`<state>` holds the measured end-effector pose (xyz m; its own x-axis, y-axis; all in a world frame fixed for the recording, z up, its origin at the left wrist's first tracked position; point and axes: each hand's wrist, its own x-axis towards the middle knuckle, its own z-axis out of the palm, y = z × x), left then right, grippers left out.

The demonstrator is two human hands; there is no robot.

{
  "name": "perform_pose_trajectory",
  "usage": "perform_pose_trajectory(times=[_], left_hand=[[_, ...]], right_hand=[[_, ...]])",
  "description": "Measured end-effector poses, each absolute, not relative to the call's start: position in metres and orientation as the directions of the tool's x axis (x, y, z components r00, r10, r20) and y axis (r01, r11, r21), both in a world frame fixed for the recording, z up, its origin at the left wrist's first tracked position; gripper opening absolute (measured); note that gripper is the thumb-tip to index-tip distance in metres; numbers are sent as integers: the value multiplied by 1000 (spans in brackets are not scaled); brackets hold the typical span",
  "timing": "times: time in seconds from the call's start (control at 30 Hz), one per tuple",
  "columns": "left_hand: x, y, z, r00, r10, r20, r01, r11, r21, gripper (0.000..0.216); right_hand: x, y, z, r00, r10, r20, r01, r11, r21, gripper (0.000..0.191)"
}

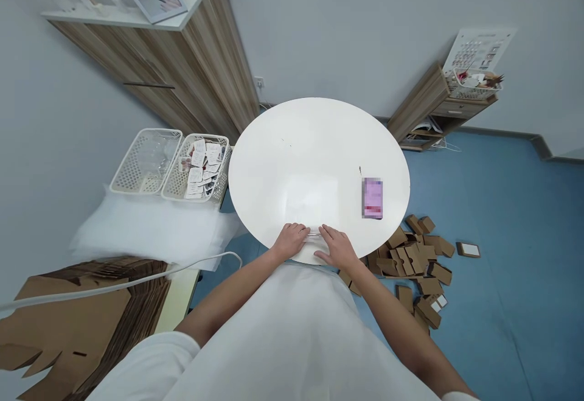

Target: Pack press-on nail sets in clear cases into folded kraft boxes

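Observation:
Close to the near edge of the round white table [319,139], a small clear, shiny plastic piece [313,237] lies between my two hands. Its exact kind is too hard to make out. My left hand [291,241] presses its bent fingertips on the left end. On the right end rest the fingers of my right hand [337,247], with the thumb held apart. A pale rectangular patch shows on the tabletop just beyond; I cannot tell whether it is a thin sheet or a reflection. Toward the right side lies a blurred pink and purple rectangular object [373,198].
Two white baskets [166,173] stand left of the table, one with printed cards. Below them are translucent plastic sheets [146,227], a white cable [191,262] and flattened cardboard [73,322]. Small brown boxes [413,258] pile on the floor at right. A wooden cabinet [201,66] stands behind.

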<state>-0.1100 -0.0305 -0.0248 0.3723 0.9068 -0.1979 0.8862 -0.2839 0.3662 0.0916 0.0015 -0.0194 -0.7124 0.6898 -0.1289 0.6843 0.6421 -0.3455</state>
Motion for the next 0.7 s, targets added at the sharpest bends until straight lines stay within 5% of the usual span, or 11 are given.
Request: perform_pose_trajectory(times=[0.17,0.37,0.7], left_hand=[[-113,-32,-26,370,917,-150,861,-278,425,32],[-125,-31,-23,354,929,-112,773,-222,594,33],[-140,27,-20,329,890,-316,732,-29,681,28]], right_hand=[[89,-6,-24,-654,749,-109,720,571,-395,33],[88,3,-20,-554,816,-165,751,404,-521,28],[74,58,-13,-457,822,-338,742,143,-656,24]])
